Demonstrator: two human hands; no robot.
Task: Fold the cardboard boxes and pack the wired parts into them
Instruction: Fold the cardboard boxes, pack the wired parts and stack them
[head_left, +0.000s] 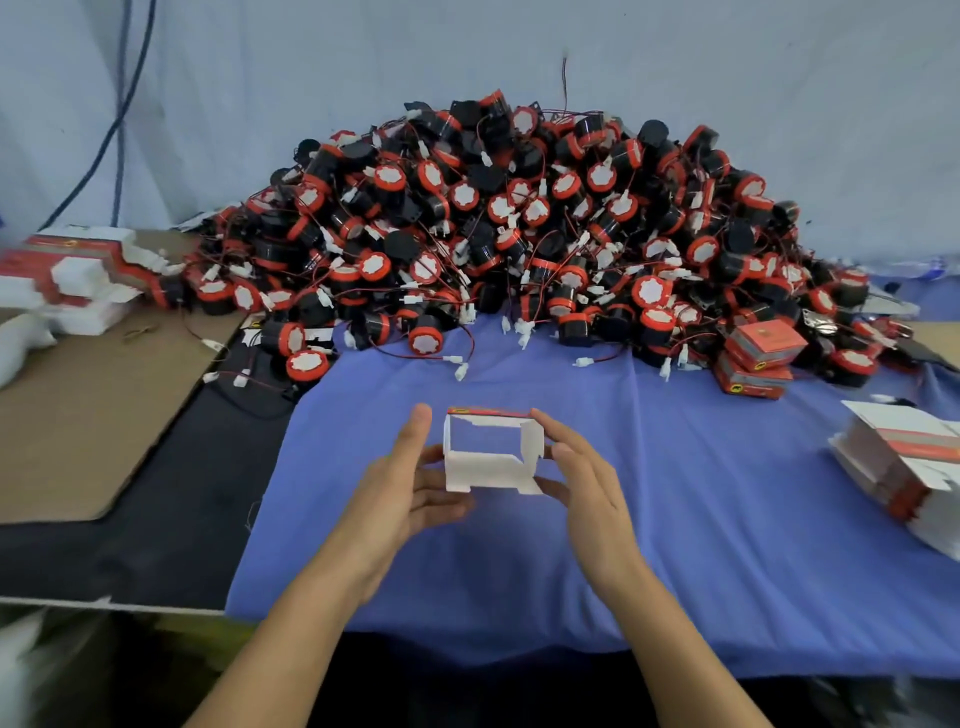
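A small white cardboard box (491, 451) with a red outer face is held above the blue cloth, squared up into an open tube with its end flaps loose. My left hand (410, 478) holds its left side, thumb up along the edge and fingers under it. My right hand (582, 478) holds the right side, fingers against the wall and thumb under the front flap. A big heap of black and red wired parts (519, 234) with white connectors lies behind.
Flat unfolded boxes are stacked at the right edge (904, 462) and at the far left (78, 275). Two closed red boxes (758, 358) sit by the heap's right foot. A brown cardboard sheet (88, 410) covers the left of the table. Blue cloth (675, 545) spreads beneath my hands.
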